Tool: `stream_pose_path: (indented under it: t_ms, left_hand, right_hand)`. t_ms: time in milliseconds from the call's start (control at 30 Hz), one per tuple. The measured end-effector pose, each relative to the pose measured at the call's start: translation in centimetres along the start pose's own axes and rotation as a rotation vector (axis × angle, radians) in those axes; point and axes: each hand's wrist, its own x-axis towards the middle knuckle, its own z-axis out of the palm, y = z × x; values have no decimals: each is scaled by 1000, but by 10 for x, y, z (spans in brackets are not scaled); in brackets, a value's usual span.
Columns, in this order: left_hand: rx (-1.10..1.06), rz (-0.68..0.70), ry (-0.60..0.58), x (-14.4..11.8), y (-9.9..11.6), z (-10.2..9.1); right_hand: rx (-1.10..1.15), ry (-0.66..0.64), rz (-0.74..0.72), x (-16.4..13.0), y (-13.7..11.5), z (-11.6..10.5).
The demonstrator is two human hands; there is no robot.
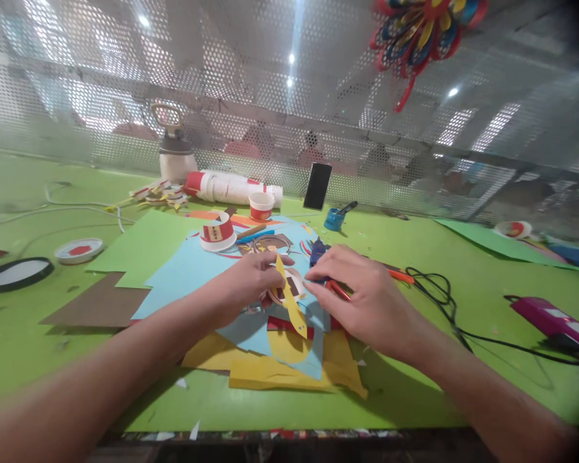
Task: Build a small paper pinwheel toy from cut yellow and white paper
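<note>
My left hand [258,280] is closed, pinching a narrow yellow paper cutout [294,310] between thumb and fingers. The cutout is pointed at its upper end and slants down to the right. Just behind it is a small white round piece with a dark square [294,285]; whether my fingers also grip it I cannot tell. My right hand [359,292] is beside that piece, thumb and forefinger bent with a gap between them, and I see nothing held there. A red handle [338,289] shows behind its fingers. Blue paper [183,273] and yellow paper [280,376] lie beneath my hands.
White-and-red paper cups [218,233] stand beyond my hands, near a phone [317,185] and a blue jar [334,220]. On the right lie a magenta tool [550,321] and its black cable [502,343]. Green sheets [145,241] and a white lid [78,251] are left.
</note>
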Motion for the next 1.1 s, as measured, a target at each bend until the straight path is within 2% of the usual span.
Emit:
stream_pose_path:
  t_ms: [200,367,767,933,1100]
  left_hand:
    - [21,61,-70,0,-3,2]
    - [17,90,-73,1,-8,1]
    - [-3,71,-9,3,-15,5]
    - [-21,50,-26,3,-15,4]
    - [-125,42,-60,3,-12,1]
  right_hand:
    - [-352,-213,-63,14,-8,12]
    - [-530,-256,-122,18,-12,18]
    - [-561,-241,-59,18,-20,31]
    - [-553,-213,-51,15,-13,32]
    - [-494,-217,-10,15,-10,28]
